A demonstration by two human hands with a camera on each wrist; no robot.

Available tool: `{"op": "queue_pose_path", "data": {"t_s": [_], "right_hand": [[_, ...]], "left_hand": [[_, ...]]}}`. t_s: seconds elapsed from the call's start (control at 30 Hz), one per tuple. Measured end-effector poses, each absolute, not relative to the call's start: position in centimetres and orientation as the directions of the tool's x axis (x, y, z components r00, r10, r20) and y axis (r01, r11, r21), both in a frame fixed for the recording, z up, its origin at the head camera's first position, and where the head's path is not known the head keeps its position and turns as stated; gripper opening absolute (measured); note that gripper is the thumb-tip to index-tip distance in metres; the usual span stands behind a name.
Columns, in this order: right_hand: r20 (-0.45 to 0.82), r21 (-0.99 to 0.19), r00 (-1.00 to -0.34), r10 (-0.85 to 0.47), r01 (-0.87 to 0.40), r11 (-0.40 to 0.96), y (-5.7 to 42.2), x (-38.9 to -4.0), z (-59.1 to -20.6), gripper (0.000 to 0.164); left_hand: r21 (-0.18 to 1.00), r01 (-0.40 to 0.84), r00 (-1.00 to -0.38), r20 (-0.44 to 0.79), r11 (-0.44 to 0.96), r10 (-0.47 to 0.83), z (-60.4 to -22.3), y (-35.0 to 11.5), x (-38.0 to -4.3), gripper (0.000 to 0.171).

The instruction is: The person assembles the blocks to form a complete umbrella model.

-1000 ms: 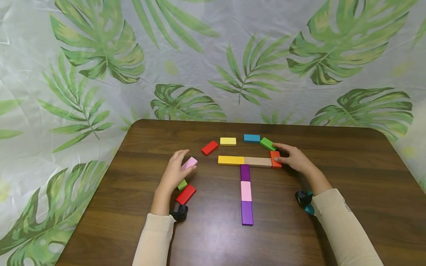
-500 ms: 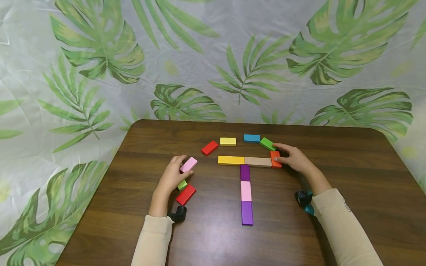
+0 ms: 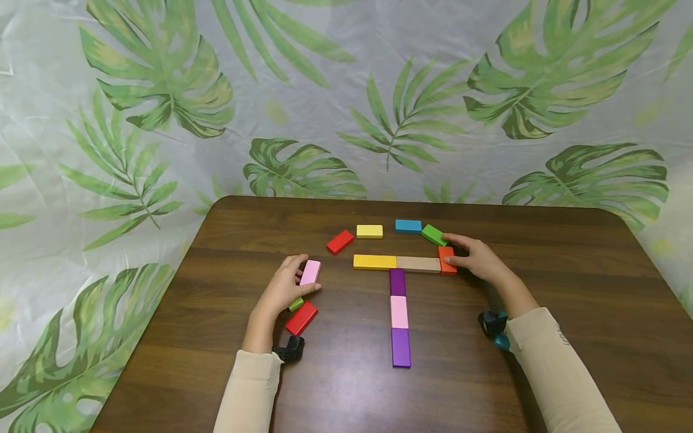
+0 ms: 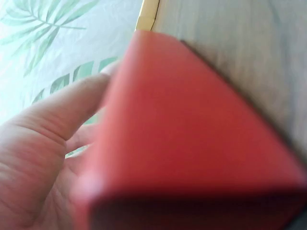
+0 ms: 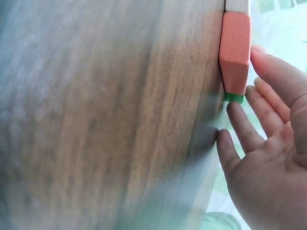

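In the head view, my left hand (image 3: 283,287) pinches a pink block (image 3: 310,272) between its thumb and fingers. A lime green block (image 3: 295,304) shows partly beneath the hand, and a red block (image 3: 302,318) lies beside it. That red block (image 4: 187,129) fills much of the left wrist view and hides most of the fingers. At the right, the thumb of my right hand (image 3: 476,257) rests on an orange block (image 3: 447,260); its other fingers stretch out. The index fingertip lies by a green block (image 3: 434,234). In the right wrist view, the thumb meets the orange block (image 5: 236,43).
A yellow-orange block (image 3: 375,261) and a beige block (image 3: 418,264) form a row. Below it runs a column of dark purple (image 3: 397,282), pink (image 3: 399,311) and purple (image 3: 401,347) blocks. Red (image 3: 340,242), pale yellow (image 3: 370,231) and blue (image 3: 408,226) blocks arc behind.
My left hand has drawn back slightly, and the pink block has turned to stand more nearly lengthwise away from me. The right hand keeps its place at the orange block.
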State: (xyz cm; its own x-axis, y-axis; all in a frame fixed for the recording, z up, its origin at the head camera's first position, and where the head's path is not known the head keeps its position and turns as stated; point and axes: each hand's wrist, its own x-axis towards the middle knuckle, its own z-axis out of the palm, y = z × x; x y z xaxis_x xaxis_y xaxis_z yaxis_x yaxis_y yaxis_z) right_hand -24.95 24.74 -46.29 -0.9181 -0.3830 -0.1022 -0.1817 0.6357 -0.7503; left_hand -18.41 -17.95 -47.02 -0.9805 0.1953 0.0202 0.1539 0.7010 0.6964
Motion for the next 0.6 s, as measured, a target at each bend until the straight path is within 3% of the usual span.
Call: {"op": "queue_pose_path", "data": {"t_s": [0.23, 0.6], "right_hand": [[-0.093, -0.745, -0.918, -0.385, -0.193, 0.638, 24.73, -24.95, -46.36, 0.06], [-0.103, -0.749, -0.918, -0.383, -0.182, 0.637, 24.75, -25.0, -46.24, 0.059]], "left_hand": [[0.735, 0.181, -0.961, -0.011, 0.653, 0.278, -46.92, -18.57, -18.62, 0.076], [0.74, 0.178, -0.948, -0.048, 0.649, 0.315, -46.92, -18.96, -19.27, 0.068]]}}
